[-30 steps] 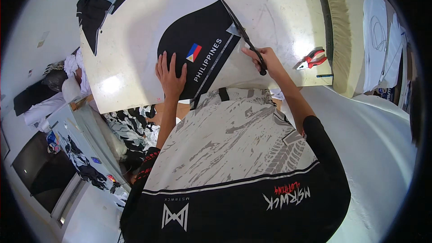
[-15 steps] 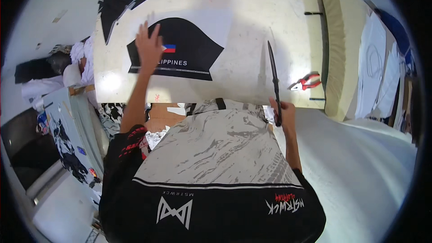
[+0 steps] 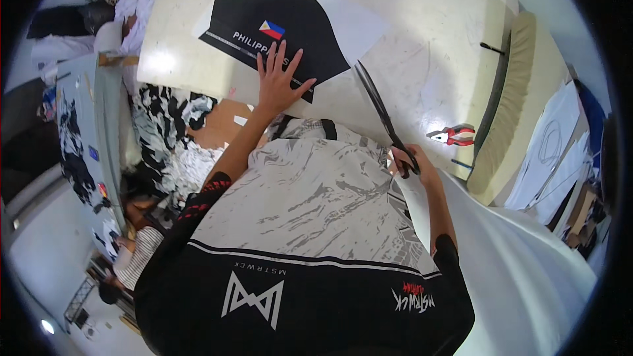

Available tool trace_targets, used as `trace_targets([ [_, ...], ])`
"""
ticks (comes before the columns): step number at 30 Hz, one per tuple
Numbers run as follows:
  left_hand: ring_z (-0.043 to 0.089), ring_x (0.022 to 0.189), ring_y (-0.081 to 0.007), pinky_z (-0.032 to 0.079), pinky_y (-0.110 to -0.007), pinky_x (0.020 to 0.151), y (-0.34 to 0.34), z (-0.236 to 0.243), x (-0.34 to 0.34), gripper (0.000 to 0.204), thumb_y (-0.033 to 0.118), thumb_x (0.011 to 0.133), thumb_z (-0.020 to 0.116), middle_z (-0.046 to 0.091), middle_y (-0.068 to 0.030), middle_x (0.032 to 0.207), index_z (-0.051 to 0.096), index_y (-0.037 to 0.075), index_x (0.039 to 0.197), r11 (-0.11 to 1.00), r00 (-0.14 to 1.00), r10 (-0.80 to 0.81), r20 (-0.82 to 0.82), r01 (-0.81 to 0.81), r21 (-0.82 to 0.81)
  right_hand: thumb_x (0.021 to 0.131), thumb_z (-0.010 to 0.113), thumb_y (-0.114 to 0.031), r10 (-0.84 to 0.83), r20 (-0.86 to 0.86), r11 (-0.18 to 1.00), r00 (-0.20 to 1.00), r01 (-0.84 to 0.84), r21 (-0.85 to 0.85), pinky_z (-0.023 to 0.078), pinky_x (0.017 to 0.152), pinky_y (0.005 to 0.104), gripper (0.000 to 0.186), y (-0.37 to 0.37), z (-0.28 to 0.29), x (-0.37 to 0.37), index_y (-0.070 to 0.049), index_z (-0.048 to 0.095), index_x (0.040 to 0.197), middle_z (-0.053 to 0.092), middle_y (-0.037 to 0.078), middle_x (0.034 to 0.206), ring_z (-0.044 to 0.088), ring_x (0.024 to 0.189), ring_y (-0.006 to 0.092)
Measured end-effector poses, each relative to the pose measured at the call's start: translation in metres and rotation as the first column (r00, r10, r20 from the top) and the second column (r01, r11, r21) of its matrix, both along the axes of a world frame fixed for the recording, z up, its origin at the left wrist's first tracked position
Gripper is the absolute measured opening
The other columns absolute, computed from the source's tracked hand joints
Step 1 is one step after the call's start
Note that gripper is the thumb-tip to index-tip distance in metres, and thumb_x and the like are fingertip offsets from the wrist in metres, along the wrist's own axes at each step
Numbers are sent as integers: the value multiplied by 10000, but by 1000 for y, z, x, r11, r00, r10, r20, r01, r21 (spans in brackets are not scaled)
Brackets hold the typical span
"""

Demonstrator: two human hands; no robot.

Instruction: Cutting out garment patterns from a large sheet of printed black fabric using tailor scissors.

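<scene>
Head view: judge the black, dome-shaped fabric panel [image 3: 304, 25] beneath the spread fingers of the left hand [image 3: 279, 87] light, limp, best pinned along its nearest edge, with right hand [image 3: 426, 166] fingers curled round dark metal scissors [image 3: 380, 107].

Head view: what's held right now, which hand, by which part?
The right hand holds the black scissors by the handles. The left hand grips nothing; it lies spread on the black fabric piece.

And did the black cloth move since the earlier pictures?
Yes. Judged against the near edge of the table, the black cloth has turned clockwise.
</scene>
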State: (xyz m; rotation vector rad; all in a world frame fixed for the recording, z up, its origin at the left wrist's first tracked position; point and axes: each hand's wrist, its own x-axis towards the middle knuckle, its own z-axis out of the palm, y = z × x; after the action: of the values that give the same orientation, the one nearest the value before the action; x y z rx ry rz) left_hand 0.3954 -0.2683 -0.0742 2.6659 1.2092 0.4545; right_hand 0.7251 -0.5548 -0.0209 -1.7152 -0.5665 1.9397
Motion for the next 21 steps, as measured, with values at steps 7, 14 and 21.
trace_targets([
  [7,253,1594,-373,130,-649,1268,-3,-1,-7,794,599,878,775,346,-170,1694,568,212,1541,1000,999,11,45,-9,-28,991,725,-468,-124,-45,989,991,120,-84,425,564,278,409,24,-29,-15,-88,670,851,613,6,691,585,595,117],
  [14,287,1577,-365,161,-613,1274,-7,-3,-3,785,599,870,787,369,-157,1682,589,215,1525,1000,999,-6,49,7,-18,1033,688,-380,-33,-12,995,999,32,-91,449,648,250,311,42,-26,-19,-90,684,921,628,-6,804,567,677,104],
  [21,291,1577,-357,175,-601,1273,-8,-4,3,779,591,874,791,373,-155,1680,588,214,1524,999,998,-27,54,29,-35,908,817,-530,-30,19,999,999,30,-19,373,511,258,474,53,-14,-18,-120,645,744,545,-39,619,524,533,79],
])
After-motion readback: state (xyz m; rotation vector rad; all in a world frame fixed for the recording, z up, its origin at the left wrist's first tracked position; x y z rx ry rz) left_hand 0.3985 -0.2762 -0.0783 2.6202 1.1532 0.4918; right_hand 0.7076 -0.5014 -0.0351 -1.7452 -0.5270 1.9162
